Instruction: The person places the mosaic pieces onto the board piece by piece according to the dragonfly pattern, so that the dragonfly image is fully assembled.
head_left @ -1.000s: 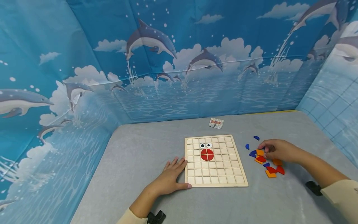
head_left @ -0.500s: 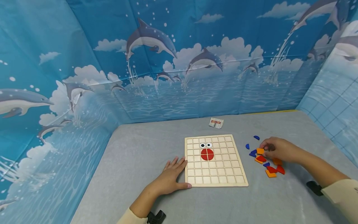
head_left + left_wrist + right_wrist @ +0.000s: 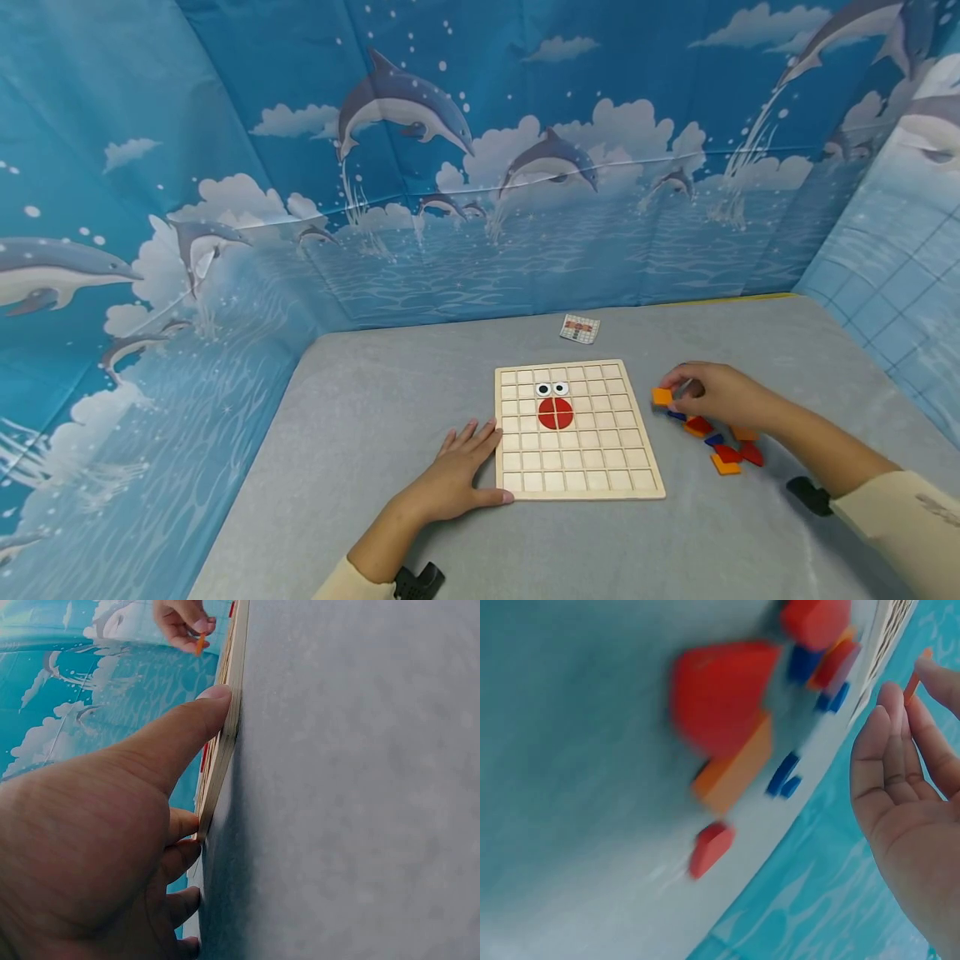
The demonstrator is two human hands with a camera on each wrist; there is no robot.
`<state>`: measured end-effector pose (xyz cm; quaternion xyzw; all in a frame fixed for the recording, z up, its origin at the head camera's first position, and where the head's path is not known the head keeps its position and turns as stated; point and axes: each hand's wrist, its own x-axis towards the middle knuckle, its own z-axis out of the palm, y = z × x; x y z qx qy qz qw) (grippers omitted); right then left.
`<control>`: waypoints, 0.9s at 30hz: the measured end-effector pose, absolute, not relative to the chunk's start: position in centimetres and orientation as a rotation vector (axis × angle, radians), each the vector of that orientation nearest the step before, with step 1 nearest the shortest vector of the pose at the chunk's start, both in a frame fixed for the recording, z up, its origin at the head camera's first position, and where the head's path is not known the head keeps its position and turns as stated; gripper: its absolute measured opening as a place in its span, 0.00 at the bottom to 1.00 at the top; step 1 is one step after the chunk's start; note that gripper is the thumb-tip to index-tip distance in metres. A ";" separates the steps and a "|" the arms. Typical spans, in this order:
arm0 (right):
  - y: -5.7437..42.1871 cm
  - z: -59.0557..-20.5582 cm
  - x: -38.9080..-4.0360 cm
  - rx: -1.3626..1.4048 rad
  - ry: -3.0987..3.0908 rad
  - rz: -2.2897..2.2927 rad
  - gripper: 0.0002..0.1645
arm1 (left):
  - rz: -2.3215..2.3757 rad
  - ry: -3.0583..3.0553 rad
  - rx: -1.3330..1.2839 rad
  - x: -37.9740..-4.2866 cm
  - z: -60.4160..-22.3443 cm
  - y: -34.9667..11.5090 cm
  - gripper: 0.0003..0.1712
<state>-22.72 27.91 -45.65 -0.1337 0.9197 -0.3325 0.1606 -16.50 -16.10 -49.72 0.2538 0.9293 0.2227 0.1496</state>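
Note:
In the head view a wooden grid board (image 3: 607,462) lies on the grey table. Two eye tiles (image 3: 552,389) and a red circle (image 3: 556,413) made of quarter pieces sit in its upper cells. My left hand (image 3: 452,482) rests against the board's left side, fingers spread, thumb on the near left corner. To the right of the board, my right hand (image 3: 723,393) pinches an orange square tile (image 3: 662,397) between thumb and fingers, raised off the table. The right wrist view shows the tile (image 3: 913,684) edge-on at the fingertips.
Red pieces (image 3: 751,453), an orange tile (image 3: 725,465) and blue pieces (image 3: 715,440) lie in a loose pile below my right hand. A small printed card (image 3: 580,328) lies beyond the board. A dolphin-print curtain (image 3: 450,275) borders the table's back.
My right hand has picked the orange square tile off the pile and carried it left, toward the board. The left hand and the board have stayed in place.

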 end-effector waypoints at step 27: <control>19.2 -46.5 -25.7 -0.679 2.645 -1.029 0.13 | 0.639 2.667 0.719 -16.5 -49.5 -16.0 0.56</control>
